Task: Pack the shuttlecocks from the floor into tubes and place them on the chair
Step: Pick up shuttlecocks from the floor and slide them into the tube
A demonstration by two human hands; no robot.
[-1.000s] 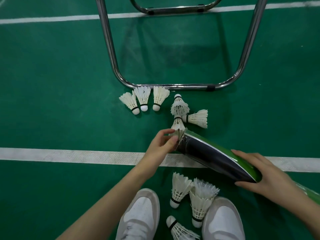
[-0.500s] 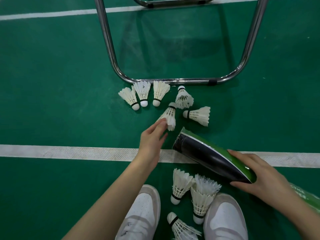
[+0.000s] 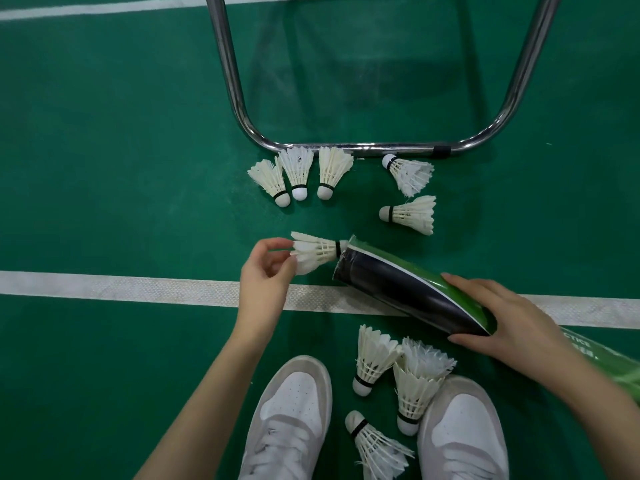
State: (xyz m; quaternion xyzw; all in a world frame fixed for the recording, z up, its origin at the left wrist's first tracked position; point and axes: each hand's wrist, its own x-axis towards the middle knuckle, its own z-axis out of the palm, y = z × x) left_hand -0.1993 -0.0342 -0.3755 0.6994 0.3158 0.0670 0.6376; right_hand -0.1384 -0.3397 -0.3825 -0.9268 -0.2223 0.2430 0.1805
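**Shuttlecock going into the tube, cork end first**

So the left hand (image 3: 266, 271) pinches a shuttlecock (image 3: 317, 251) by the tips of its feathers, thumb and fingers curled onto the skirt. The bird lies roughly level, its cork tip right at the open mouth of the tube (image 3: 408, 292), touching the rim or just inside it, hard to say which.

The right hand (image 3: 502, 317) grips the tube partway along, fingers wrapped over the top and thumb underneath. The tube is green with a big dark panel, tilted with the open end pointing up-left, and it crosses over the white court line (image 3: 121, 287). Its back end runs off under the right wrist toward the edge of the view.

Loose birds on the green floor (image 3: 104, 150): a row of three (image 3: 299, 174) side by side with corks toward the person, feathers up against the chair's chrome frame (image 3: 346, 148). To the right of those, two more (image 3: 412, 194) lying on their sides, corks pointing left, one just below the frame bar and the other nearer the tube.

Down between the white sneakers (image 3: 291, 417) there are three more shuttlecocks (image 3: 391, 382), two leaning together with feathers up and one below them with its cork pointing up-left.
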